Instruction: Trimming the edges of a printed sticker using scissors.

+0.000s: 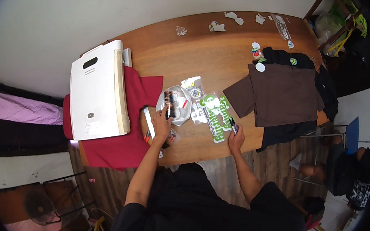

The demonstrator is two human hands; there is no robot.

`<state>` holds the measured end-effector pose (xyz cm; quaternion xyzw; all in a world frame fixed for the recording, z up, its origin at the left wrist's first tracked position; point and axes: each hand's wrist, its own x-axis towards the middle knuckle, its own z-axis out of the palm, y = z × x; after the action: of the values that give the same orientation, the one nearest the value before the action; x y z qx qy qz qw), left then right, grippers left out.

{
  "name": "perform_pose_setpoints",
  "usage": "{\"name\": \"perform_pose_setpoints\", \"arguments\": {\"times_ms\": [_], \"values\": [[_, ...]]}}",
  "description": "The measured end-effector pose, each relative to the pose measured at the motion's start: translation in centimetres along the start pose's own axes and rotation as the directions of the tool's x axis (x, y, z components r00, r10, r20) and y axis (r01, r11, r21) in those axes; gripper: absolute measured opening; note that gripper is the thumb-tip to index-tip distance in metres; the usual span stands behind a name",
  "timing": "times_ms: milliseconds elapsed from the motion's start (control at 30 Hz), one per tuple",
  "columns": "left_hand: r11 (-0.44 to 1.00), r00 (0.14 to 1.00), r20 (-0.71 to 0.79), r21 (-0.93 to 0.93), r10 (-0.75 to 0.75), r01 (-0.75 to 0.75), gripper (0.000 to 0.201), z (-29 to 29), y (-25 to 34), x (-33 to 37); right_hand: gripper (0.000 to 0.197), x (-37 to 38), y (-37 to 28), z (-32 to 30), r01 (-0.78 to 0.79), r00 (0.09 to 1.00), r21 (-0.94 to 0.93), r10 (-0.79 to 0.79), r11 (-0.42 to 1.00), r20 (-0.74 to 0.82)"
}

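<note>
My left hand reaches over the left side of a round, pale silvery container. Its fingers are bent against a dark, glossy object with orange-brown marks; what exactly they grip is too small to make out. Inside the container are also white and red bits. My right hand is closed around a small, slim black-and-pale tool, its kind unclear. That tool sits at the right edge of a clear sheet of green-and-white lettering. Other printed transfer pieces lie between the container and this sheet.
A big white heat-press-like machine stands at left over a red shirt. Brown and black shirts lie at right. Cut-out stickers are scattered along the wooden table's far side. A person sits at lower right.
</note>
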<state>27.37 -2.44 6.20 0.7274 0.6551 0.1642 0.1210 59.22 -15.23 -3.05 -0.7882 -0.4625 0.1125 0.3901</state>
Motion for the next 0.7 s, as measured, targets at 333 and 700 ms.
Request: {"name": "perform_pose_setpoints", "arguments": {"times_ms": [333, 700], "values": [[0.932, 0.974, -0.185, -0.359, -0.128, 0.054, 0.018, -2.8, -0.9, 0.5, 0.033, 0.1, -3.1, -1.3, 0.102, 0.993, -0.076, -0.097, 0.992, 0.070], [0.802, 0.889, -0.206, -0.545, -0.409, 0.242, 0.022, -3.4, 0.5, 3.0, 0.032, 0.8, -2.5, -1.9, 0.051, 0.997, -0.067, -0.047, 0.996, 0.059]]}}
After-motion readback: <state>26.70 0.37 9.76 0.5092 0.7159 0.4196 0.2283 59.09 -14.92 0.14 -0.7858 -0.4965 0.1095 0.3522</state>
